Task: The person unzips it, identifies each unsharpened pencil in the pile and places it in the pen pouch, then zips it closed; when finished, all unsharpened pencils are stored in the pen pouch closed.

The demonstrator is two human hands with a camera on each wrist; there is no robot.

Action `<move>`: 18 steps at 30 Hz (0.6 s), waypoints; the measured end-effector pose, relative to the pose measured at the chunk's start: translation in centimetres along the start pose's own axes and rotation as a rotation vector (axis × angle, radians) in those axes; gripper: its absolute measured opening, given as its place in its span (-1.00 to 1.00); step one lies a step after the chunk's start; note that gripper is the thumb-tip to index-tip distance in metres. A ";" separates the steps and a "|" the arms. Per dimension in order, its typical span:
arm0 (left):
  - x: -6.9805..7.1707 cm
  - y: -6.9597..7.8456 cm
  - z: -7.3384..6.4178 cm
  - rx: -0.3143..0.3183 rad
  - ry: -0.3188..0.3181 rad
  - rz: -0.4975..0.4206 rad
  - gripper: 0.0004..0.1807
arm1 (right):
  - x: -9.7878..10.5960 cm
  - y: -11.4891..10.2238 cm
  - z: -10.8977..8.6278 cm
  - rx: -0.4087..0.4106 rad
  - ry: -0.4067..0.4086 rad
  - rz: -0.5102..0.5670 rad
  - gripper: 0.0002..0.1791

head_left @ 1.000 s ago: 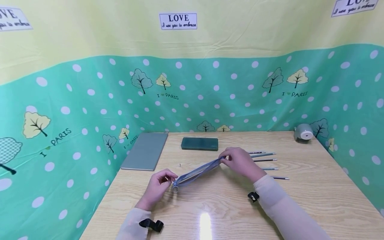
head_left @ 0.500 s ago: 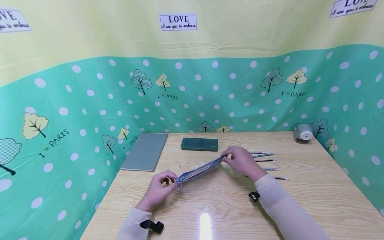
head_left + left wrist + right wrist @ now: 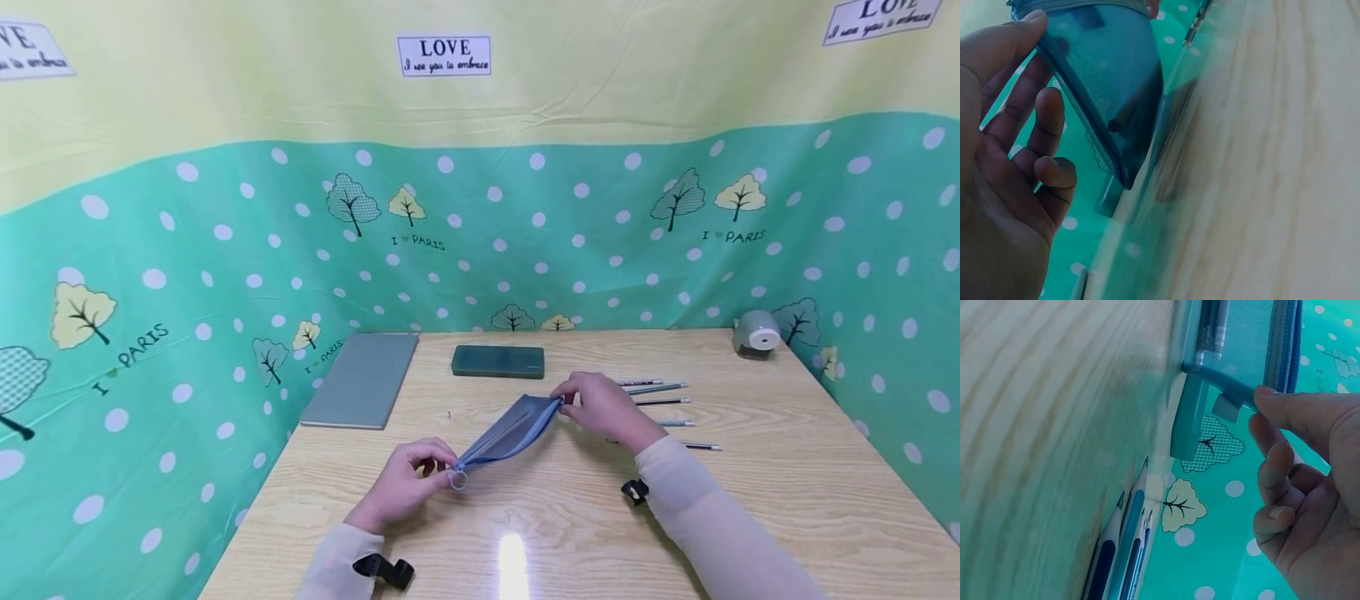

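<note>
A blue mesh zipper pouch (image 3: 517, 433) is stretched between both hands above the table, its mesh side sloping down. My left hand (image 3: 412, 483) pinches the near-left corner, where a small ring (image 3: 458, 480) hangs. With thumb and forefinger, my right hand (image 3: 606, 410) pinches the far-right corner. In the right wrist view, the ends of pencil-like sticks (image 3: 1212, 337) show through the mesh, and the zipper (image 3: 1283, 347) runs along one edge. A dark stick end (image 3: 1114, 125) shows inside the pouch in the left wrist view. Several pencils (image 3: 663, 401) lie beyond the right hand, partly hidden by it.
A dark green case (image 3: 498, 362) lies behind the pouch. At the back left is a grey notebook (image 3: 360, 381), and a grey pencil sharpener (image 3: 756, 333) stands at the back right. A tiny bit (image 3: 449, 414) lies on the wooden table (image 3: 570, 533). Patterned cloth (image 3: 540, 242) surrounds it.
The pouch has turned from nearly edge-on so its mesh side faces the head camera. My left hand has moved slightly right; the right hand has stayed almost in place.
</note>
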State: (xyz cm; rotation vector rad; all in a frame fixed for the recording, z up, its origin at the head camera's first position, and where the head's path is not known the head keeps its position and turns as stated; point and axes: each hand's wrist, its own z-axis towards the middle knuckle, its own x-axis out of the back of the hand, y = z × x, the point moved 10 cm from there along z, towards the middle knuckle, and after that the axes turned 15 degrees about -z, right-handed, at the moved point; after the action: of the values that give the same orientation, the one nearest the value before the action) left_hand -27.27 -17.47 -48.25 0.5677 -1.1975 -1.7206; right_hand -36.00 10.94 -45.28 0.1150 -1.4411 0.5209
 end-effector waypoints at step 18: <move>-1.3 -1.1 0.4 0.031 0.013 -0.008 -0.87 | 0.8 0.0 -1.9 0.021 0.032 -0.014 -0.73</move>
State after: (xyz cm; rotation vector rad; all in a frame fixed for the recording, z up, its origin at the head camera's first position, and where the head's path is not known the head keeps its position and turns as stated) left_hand -27.46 -16.05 -49.29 0.6021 -1.2165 -1.7050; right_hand -34.20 11.90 -44.76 0.1326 -1.4027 0.5240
